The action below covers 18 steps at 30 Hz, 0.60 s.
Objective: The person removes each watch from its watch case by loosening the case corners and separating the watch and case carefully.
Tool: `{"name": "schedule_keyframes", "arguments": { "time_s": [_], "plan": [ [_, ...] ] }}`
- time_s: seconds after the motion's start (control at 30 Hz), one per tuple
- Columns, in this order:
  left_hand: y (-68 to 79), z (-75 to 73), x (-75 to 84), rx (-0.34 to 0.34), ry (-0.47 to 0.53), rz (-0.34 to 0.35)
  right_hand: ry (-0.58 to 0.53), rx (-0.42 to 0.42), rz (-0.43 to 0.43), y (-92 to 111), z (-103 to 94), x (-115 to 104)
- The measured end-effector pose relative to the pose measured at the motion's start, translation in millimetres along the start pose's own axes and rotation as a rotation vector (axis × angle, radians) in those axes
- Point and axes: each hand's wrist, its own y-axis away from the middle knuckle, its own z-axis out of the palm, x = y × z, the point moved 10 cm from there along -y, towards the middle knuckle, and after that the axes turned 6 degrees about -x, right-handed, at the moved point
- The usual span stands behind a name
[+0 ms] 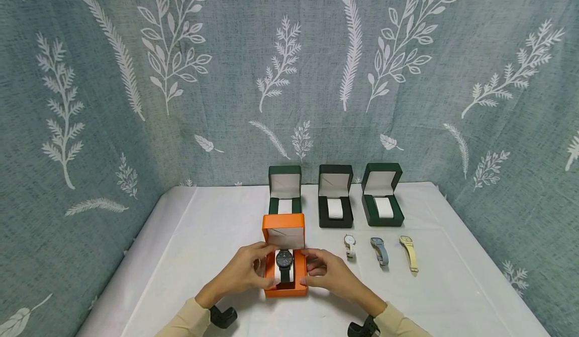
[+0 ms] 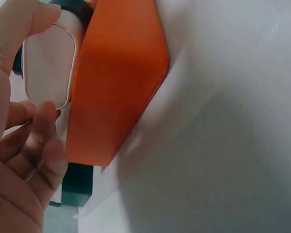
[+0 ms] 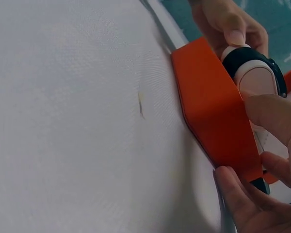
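A black watch (image 1: 284,259) is wrapped round a white cushion (image 2: 49,68), which sits partly raised above the lower half of an orange watch box (image 1: 289,292). The box's lid stands open at the back. My left hand (image 1: 249,267) pinches the cushion between thumb and fingers at its two ends, as the left wrist view shows. My right hand (image 1: 329,272) grips the right side of the orange box, thumb at the rim and fingers lower along the wall. The inside of the box is mostly hidden under the cushion.
Behind stand a green box (image 1: 296,205), a black box (image 1: 323,215) and another green box (image 1: 397,213), all with lids up and white cushions inside. To the right lie a white-strap watch (image 1: 350,244), a blue watch (image 1: 379,251) and a yellow watch (image 1: 409,253) on the white table (image 1: 212,221).
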Motion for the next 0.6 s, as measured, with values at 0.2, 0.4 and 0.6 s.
{"name": "schedule_keyframes", "arguments": {
  "time_s": [0.2, 0.4, 0.6],
  "plan": [
    [0.6, -3.2, 6.5, 0.032, 0.001, 0.039, 0.051, 0.037, -0.064, 3.5, -8.6, -13.2],
    [0.5, -4.6, 8.5, 0.040, 0.028, 0.044, 0.096, 0.066, -0.141, 3.9, -17.9, -29.6],
    [-0.9, -3.3, 7.8, 0.032, 0.071, 0.028, 0.110, 0.002, -0.225, 3.6, -10.3, -43.7]
  ]
}}
